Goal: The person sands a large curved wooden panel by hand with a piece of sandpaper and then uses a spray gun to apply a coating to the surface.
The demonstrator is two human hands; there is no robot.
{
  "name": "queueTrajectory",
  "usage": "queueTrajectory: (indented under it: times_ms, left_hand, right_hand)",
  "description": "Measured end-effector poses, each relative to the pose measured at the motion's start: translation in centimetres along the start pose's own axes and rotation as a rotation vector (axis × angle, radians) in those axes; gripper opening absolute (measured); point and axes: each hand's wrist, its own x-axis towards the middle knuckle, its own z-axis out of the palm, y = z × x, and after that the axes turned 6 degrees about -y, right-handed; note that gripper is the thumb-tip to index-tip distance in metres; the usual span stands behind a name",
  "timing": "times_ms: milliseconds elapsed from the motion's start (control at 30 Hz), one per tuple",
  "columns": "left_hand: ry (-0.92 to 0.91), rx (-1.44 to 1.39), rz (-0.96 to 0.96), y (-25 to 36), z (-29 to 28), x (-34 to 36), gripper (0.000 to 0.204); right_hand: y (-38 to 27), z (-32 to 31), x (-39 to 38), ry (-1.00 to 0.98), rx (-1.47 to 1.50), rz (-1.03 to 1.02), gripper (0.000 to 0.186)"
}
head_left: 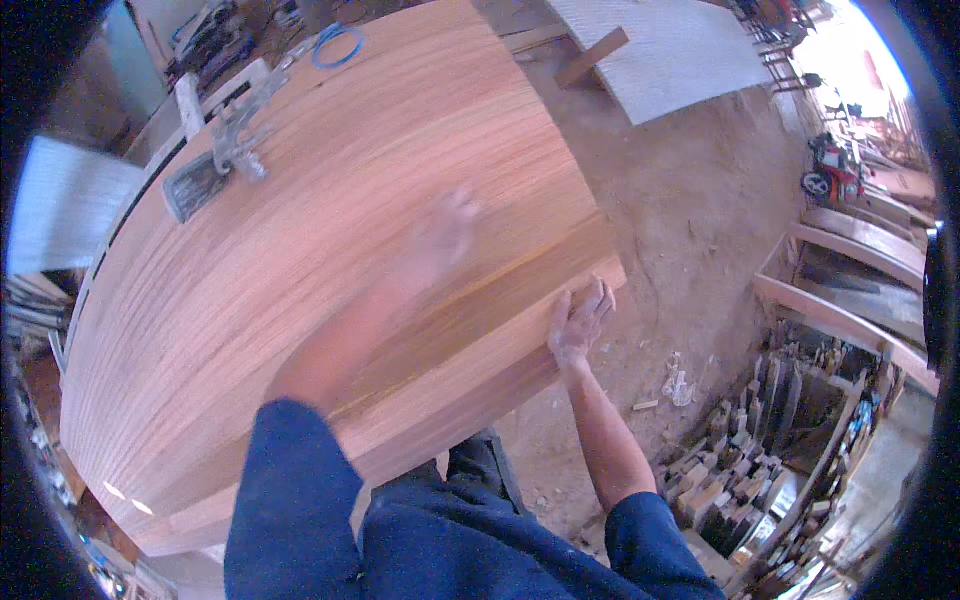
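Note:
Before me lies a broad wooden panel (pixel 400 180) with reddish-brown, streaked grain and a thick near edge. Over its middle right part is my left hand (pixel 448 235), smeared by motion; its fingers are unclear, and I cannot tell whether it touches the wood. My right hand (pixel 583 320) rests on the near edge by the right corner, fingers stretched over the wood and dusty at the tips. At the panel's far left sits what looks like a spray gun (pixel 232 145) with a grey cup (pixel 195 187). A blue coil (pixel 337 46) lies near the far edge.
Beyond the panel a pale sheet (pixel 680 55) stands above the dirt floor (pixel 690 200), with a wooden piece (pixel 592 57) at its edge. Wood offcuts (pixel 735 470) are heaped at lower right, near a wooden frame (pixel 840 310). A red wheeled machine (pixel 832 172) stands farther back.

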Motion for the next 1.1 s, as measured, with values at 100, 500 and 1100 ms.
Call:
queueTrajectory:
  times_ms: [100,500,1100]
  left_hand:
    - [-0.111,0.029,0.083,0.5,-7.0,-10.2,0.026]
    - [-0.147,0.318,0.327,7.5,-5.0,-0.5,0.035]
    - [0.335,-0.693,-0.673,31.8,0.9,-12.4,0.023]
  right_hand:
    - [3.4,-1.9,-1.8,0.038,-0.139,0.073,0.06]
    - [1.0,-2.0,-1.1,-0.045,-0.124,0.059,0.058]
    - [6.1,-5.0,-2.6,-0.212,0.34,-0.278,0.067]
